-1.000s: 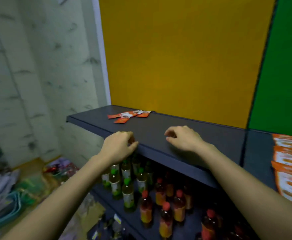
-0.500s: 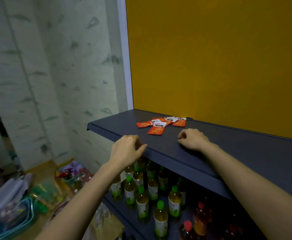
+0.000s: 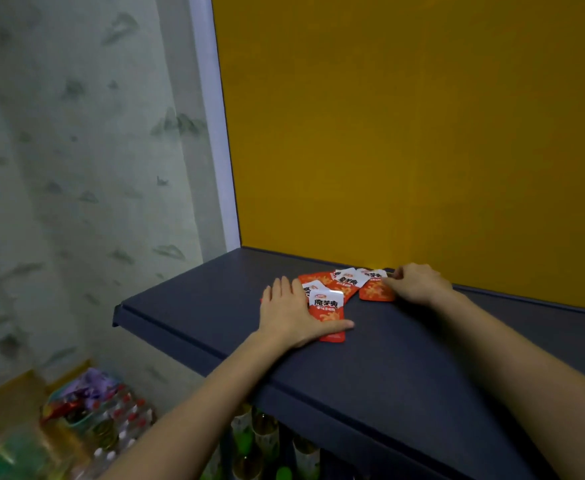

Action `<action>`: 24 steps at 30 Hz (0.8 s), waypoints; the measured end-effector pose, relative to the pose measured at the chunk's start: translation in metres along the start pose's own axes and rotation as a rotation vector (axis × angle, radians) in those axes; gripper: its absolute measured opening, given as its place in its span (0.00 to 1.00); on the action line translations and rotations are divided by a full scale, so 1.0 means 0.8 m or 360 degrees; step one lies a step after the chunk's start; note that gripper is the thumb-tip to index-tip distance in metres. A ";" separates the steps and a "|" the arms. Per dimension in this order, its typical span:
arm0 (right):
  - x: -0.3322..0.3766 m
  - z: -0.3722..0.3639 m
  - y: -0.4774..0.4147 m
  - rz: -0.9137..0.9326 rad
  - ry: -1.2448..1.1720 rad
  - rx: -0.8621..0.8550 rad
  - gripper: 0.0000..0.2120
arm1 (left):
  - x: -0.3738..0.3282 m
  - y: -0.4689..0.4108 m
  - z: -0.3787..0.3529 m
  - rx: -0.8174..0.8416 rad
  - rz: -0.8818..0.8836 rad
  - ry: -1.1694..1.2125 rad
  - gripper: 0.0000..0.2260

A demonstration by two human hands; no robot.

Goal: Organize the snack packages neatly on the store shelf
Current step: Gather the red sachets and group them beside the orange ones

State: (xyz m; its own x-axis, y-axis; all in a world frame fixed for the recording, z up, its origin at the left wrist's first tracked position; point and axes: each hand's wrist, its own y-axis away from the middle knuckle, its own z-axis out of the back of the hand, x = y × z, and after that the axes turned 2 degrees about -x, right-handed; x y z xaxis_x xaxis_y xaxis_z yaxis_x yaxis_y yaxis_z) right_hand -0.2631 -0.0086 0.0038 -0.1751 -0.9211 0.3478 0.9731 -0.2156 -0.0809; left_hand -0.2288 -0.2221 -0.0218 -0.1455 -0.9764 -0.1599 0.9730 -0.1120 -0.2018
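Observation:
Several small orange-and-white snack packets (image 3: 343, 284) lie in a loose, overlapping pile near the back of a dark blue shelf (image 3: 388, 358), close to the yellow back panel. My left hand (image 3: 291, 313) rests flat on the shelf at the pile's left side, fingers spread, its thumb lying over the nearest packet (image 3: 329, 311). My right hand (image 3: 415, 284) is at the pile's right end, fingers curled and pinching the edge of the rightmost packet (image 3: 375, 291).
A yellow back panel (image 3: 405, 133) rises behind the shelf, with a white post and a pale patterned wall to the left. Bottled drinks (image 3: 266, 438) stand on the shelf below. Bags and packed bottles (image 3: 93, 410) sit on the floor at lower left.
Both hands have left the shelf's front edge and reached back onto the packet pile. The left hand has opened flat; the right has closed on the rightmost packet. The view shifted left and closer.

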 end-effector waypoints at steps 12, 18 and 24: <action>0.039 -0.021 -0.031 -0.0302 0.0010 0.0070 0.33 | 0.058 -0.094 0.010 0.0468 -0.0156 0.0282 0.40; 0.079 -0.041 -0.030 -0.0557 0.0118 -0.0059 0.49 | 0.078 -0.128 0.021 0.0656 -0.0295 0.0441 0.27; 0.086 -0.047 -0.036 -0.0660 -0.0183 -0.0002 0.37 | 0.113 -0.164 0.026 0.0781 -0.0331 0.0847 0.10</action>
State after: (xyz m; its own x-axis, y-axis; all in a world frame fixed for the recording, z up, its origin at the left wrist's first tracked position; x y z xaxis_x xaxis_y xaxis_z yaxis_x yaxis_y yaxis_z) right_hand -0.3091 -0.0778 -0.0049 -0.5338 -0.7143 0.4527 0.8236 -0.5605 0.0869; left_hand -0.3659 -0.2999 0.0104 -0.2807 -0.7187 -0.6361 0.8660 -0.4754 0.1551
